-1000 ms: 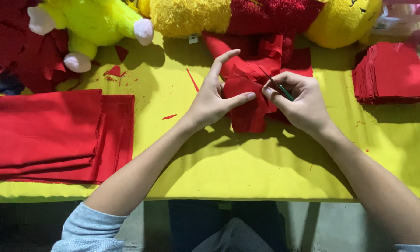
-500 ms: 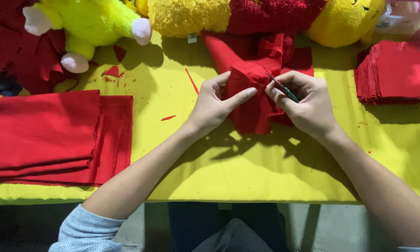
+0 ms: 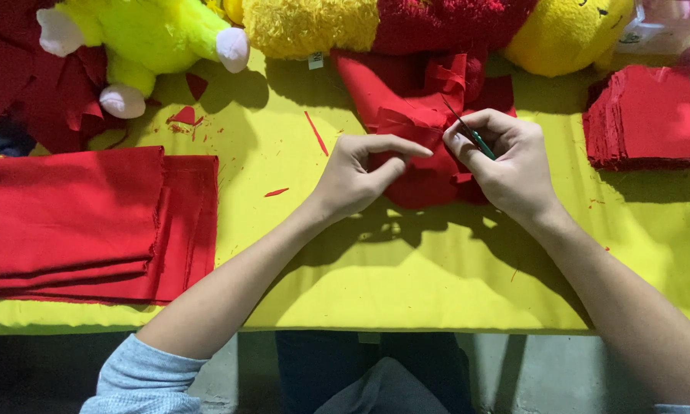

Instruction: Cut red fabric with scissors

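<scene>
Now, left hand [image 3: 356, 180] fingers pinching red fabric piece [image 3: 414, 130], right hand [image 3: 510, 165] fingers closed around thin green-handled tool [image 3: 471, 134].

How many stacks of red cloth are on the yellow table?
2 neat stacks: a large folded stack at the left, and a smaller stack of squares at the far right. A loose red piece lies under the hands; more may be hidden beyond the edges.

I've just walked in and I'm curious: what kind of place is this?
Probably a small soft-toy sewing workshop: plush toys line the table's far edge, folded red fabric is stacked up, and the right hand works a red cloth piece.
</scene>
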